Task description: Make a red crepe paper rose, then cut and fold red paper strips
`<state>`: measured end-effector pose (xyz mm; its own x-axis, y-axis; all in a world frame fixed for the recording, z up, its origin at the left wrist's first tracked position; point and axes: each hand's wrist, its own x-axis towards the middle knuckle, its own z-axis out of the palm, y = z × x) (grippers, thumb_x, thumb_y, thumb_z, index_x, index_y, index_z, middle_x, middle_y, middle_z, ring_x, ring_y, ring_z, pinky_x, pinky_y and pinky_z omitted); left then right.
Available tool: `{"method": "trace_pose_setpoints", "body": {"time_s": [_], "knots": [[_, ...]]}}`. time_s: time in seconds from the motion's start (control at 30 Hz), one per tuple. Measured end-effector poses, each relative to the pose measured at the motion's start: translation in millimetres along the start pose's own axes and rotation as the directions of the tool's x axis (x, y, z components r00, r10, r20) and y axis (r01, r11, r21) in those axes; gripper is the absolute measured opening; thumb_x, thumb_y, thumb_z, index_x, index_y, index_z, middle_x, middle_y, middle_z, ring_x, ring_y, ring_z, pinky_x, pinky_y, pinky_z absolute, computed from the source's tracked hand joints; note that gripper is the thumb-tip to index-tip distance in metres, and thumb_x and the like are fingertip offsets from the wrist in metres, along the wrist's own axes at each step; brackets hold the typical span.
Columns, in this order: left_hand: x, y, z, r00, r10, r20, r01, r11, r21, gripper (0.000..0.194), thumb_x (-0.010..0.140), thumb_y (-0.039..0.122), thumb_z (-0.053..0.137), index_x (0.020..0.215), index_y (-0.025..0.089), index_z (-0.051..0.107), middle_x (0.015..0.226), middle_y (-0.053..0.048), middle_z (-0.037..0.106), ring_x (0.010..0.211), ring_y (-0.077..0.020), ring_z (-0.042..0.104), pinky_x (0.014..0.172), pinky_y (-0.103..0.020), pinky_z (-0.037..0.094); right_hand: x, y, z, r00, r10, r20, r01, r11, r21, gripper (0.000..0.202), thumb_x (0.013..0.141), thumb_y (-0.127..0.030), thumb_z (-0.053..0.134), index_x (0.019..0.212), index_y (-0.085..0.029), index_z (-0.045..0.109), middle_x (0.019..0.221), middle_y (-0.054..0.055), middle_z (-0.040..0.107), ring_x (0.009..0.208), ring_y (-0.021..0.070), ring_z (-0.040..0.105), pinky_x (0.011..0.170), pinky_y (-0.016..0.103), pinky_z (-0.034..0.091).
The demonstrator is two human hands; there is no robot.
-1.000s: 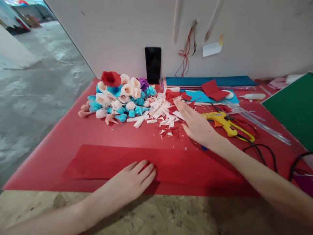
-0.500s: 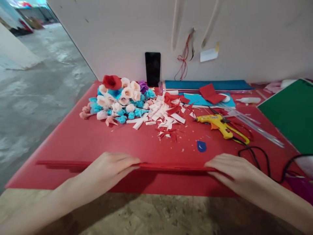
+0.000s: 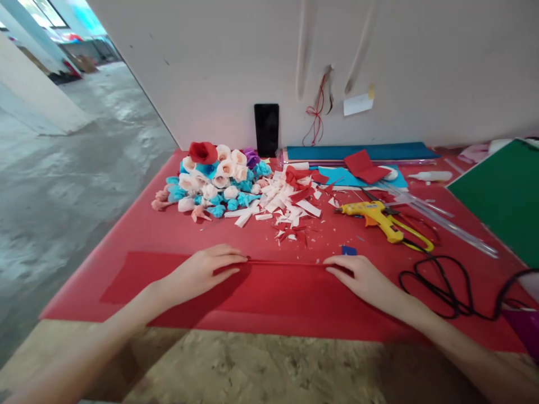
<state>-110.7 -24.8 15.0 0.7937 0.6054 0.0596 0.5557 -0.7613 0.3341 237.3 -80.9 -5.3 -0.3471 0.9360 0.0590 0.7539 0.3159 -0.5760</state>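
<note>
A long strip of red paper (image 3: 278, 283) lies along the near side of the red tabletop, its left end reaching past my left forearm. My left hand (image 3: 210, 268) pinches its far edge, fingers and thumb closed on it. Farther right, my right hand (image 3: 357, 275) pinches the same edge. Between the hands that edge runs straight and looks slightly raised or folded; I cannot tell which. A small dark blue piece (image 3: 348, 251) lies just beyond my right fingers.
Paper flowers (image 3: 219, 179) are heaped at the back left beside paper scraps (image 3: 286, 196). A yellow glue gun (image 3: 374, 217) with a black cord (image 3: 452, 269) lies right. A phone (image 3: 266, 130) leans on the wall. A green board (image 3: 501, 196) stands far right.
The red paper has gone from held edge-on above the table to lying flatter, its face showing. Both hands have moved away from me and closer together, still gripping it. The view has tilted up slightly.
</note>
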Motion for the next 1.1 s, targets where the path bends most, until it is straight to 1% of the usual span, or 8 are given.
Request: {"method": "trace_pose_setpoints", "body": {"time_s": [0.27,0.4,0.5,0.63,0.7,0.8,0.97,1.1], "knots": [[25,16,29.0,0.981,0.124,-0.147,-0.115,0.991,0.068,0.017,0.091,0.02,0.047,0.1,0.019,0.061,0.106,-0.007,0.061,0.097,-0.0165,0.057,0.087,-0.033,0.047,13,-16,14,0.996,-0.07,-0.057,0.069,0.997,-0.015,0.018,0.087,-0.02,0.048,0.09,-0.02,0.066,0.09,0.002,0.07,0.08,0.0124,0.065,0.075,0.024,0.052],[33,18,39.3,0.972,0.162,-0.172,-0.142,0.983,0.119,0.015,0.09,0.017,0.046,0.094,0.018,0.06,0.101,-0.006,0.061,0.09,-0.0163,0.057,0.082,-0.032,0.047,22,-19,3,0.984,-0.078,-0.157,0.06,0.991,-0.116,0.017,0.088,-0.026,0.048,0.094,-0.02,0.064,0.098,0.004,0.066,0.093,0.0134,0.061,0.086,0.026,0.048],[32,14,42.6,0.963,0.195,-0.185,-0.167,0.973,0.158,0.016,0.091,0.015,0.043,0.095,0.017,0.059,0.094,-0.005,0.063,0.083,-0.0158,0.057,0.077,-0.031,0.048,22,7,-22,0.958,0.005,-0.286,-0.077,0.967,-0.244,0.022,0.09,-0.024,0.043,0.095,-0.017,0.063,0.101,0.008,0.064,0.098,0.0192,0.057,0.093,0.037,0.043],[26,7,45.1,0.951,0.219,-0.219,-0.176,0.964,0.197,0.019,0.092,0.015,0.041,0.097,0.016,0.059,0.092,-0.005,0.063,0.082,-0.0169,0.058,0.076,-0.032,0.048,7,68,-59,0.878,0.187,-0.441,-0.359,0.866,-0.348,0.02,0.09,-0.022,0.045,0.099,-0.012,0.06,0.104,0.011,0.06,0.103,0.0224,0.054,0.091,0.044,0.043],[25,4,46.6,0.947,0.221,-0.233,-0.175,0.963,0.202,0.019,0.092,0.016,0.041,0.097,0.017,0.059,0.093,-0.005,0.064,0.082,-0.0169,0.059,0.076,-0.032,0.049,-4,97,-72,0.841,0.27,-0.47,-0.465,0.804,-0.37,0.023,0.089,-0.031,0.051,0.104,-0.014,0.057,0.108,0.007,0.058,0.101,0.019,0.055,0.088,0.042,0.046],[24,2,48.0,0.945,0.216,-0.247,-0.169,0.966,0.197,0.021,0.091,0.016,0.04,0.096,0.018,0.061,0.093,-0.005,0.064,0.083,-0.0161,0.06,0.076,-0.03,0.049,-17,129,-84,0.835,0.356,-0.42,-0.522,0.755,-0.397,0.03,0.089,-0.035,0.052,0.11,-0.015,0.055,0.11,0.007,0.057,0.097,0.0174,0.056,0.084,0.039,0.049],[25,1,48.1,0.95,0.188,-0.249,-0.149,0.975,0.167,0.021,0.091,0.017,0.041,0.096,0.02,0.061,0.095,-0.005,0.064,0.085,-0.0158,0.06,0.079,-0.03,0.049,-21,150,-92,0.853,0.411,-0.321,-0.517,0.749,-0.415,0.03,0.089,-0.035,0.052,0.11,-0.014,0.055,0.106,0.007,0.058,0.09,0.0155,0.058,0.078,0.035,0.051],[24,1,49.0,0.955,0.166,-0.246,-0.135,0.981,0.139,0.021,0.091,0.017,0.041,0.096,0.02,0.06,0.096,-0.005,0.063,0.087,-0.0164,0.06,0.08,-0.031,0.049,-22,145,-93,0.846,0.366,-0.388,-0.517,0.742,-0.428,0.031,0.089,-0.036,0.052,0.111,-0.014,0.054,0.105,0.007,0.058,0.087,0.0148,0.058,0.075,0.034,0.052]]}}
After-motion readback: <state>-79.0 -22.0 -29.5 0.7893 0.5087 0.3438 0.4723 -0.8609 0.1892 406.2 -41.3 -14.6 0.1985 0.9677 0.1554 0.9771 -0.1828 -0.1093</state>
